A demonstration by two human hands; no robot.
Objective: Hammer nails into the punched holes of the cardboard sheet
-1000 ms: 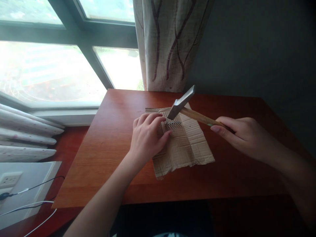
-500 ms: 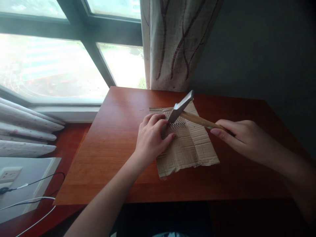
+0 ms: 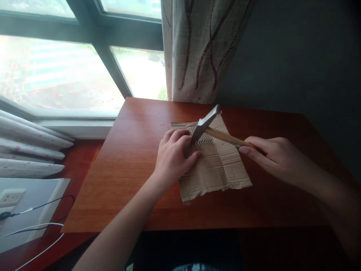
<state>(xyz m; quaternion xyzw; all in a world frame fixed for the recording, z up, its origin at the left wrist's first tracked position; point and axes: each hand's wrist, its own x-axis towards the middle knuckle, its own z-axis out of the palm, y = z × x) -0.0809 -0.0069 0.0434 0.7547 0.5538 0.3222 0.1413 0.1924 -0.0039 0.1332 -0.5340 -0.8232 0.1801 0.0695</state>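
My right hand (image 3: pixel 278 158) grips the wooden handle of a hammer (image 3: pixel 208 122), thumb along the shaft. Its grey metal head leans over the cardboard, the lower end at my left fingertips. My left hand (image 3: pixel 173 152) rests on the left side of a creased piece of cardboard (image 3: pixel 211 169), fingers bent and thumb apart from the index finger. Anything under those fingertips is hidden. Just right of the hammer head's lower end runs a row of small dark slanted pieces, like nails (image 3: pixel 204 141). Behind this row the cardboard is dotted with small holes.
The cardboard lies on a reddish-brown wooden table (image 3: pixel 118 180). Beyond it are a window (image 3: pixel 56 82) and a patterned curtain (image 3: pixel 197 52). A dark wall (image 3: pixel 296 56) stands at right. Cables (image 3: pixel 42 226) and a wall socket (image 3: pixel 11 197) are at lower left.
Hardly anything differs. The hammer and my right hand have shifted very slightly left; the whole view has moved a little. My left hand stays in place on the cardboard.
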